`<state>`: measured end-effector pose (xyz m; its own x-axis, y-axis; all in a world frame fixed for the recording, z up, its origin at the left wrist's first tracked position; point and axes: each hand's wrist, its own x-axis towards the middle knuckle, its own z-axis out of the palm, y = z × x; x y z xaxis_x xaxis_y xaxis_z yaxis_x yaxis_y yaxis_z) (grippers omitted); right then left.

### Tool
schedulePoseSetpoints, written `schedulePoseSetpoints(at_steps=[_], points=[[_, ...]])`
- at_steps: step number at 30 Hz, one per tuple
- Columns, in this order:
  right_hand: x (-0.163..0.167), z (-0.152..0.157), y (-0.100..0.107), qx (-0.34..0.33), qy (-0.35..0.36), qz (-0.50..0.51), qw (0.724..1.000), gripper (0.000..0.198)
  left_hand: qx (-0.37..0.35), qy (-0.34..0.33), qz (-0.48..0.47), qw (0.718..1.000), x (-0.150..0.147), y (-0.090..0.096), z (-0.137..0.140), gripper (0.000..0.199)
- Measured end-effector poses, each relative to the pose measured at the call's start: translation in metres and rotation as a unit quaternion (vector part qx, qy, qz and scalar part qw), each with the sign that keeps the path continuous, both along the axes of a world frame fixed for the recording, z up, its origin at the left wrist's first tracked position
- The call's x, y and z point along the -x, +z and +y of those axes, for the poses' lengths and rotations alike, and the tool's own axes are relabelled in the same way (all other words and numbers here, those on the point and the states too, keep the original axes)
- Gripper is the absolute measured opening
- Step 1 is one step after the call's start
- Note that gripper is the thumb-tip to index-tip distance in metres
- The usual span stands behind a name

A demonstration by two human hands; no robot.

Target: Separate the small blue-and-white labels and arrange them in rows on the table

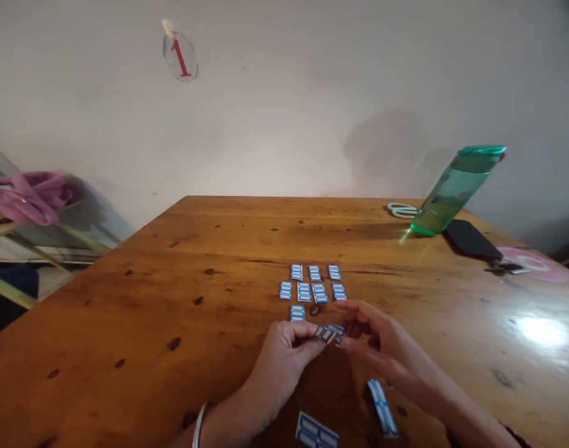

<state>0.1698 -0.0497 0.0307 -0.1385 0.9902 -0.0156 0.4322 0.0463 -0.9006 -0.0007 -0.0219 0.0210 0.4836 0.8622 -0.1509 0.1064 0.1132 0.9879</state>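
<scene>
Between the thumb and forefinger of my left hand [287,351] is a small piece of blue-bordered white sticker labels [324,334]. My right hand [382,342] meets it from the other side, thumb and fingers closed around the edge of an overlapping label piece [335,328]; its curled fingers are partly in shadow. Just beyond my hands, several similar label pieces [304,292] lie in rough rows, with a single piece [297,312] nearest my left hand. Closer to me lie a longer label strip [382,407] below my right wrist and another label sheet [316,430] at the bottom edge.
On the right of the wooden table [238,242] stands a green bottle [457,190], near a white coiled cable [402,211], a dark phone [472,239], keys [506,267] and a pink disc [536,264]. Pink cloth [30,196] lies off to the left.
</scene>
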Motion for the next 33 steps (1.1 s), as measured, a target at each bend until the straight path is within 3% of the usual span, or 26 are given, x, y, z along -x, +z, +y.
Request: schedulePoseSetpoints(at_steps=[5,9,15,20,24,29,31,33], points=[[-0.001,0.0,0.005,0.123,0.005,0.112,0.986,0.034,-0.006,-0.016,-0.001,1.0,0.0,0.003,-0.001,0.019],[0.001,-0.001,-0.001,0.197,-0.02,0.2,0.96,0.038,-0.064,-0.023,0.0,0.998,-0.003,0.005,-0.002,0.018],[-0.001,-0.004,-0.002,0.205,-0.02,0.183,0.961,0.051,-0.206,-0.002,0.035,0.978,-0.001,0.001,-0.006,0.019],[0.004,-0.001,-0.001,0.178,-0.039,0.188,0.965,0.044,-0.374,-0.032,0.1,0.922,0.002,-0.008,-0.009,0.03],[0.006,0.002,-0.009,0.156,-0.067,0.214,0.962,0.04,-0.452,-0.051,0.126,0.882,0.002,-0.01,-0.01,0.033],[0.005,0.002,-0.012,0.152,-0.077,0.26,0.95,0.034,-0.498,-0.05,0.123,0.857,0.0,-0.009,-0.011,0.031],[0.005,0.001,-0.01,0.169,-0.062,0.296,0.938,0.031,-0.483,-0.058,0.124,0.865,0.0,-0.008,-0.011,0.031],[0.005,0.001,-0.008,0.173,-0.057,0.317,0.931,0.028,-0.441,-0.062,0.096,0.89,0.0,-0.006,-0.012,0.03]])
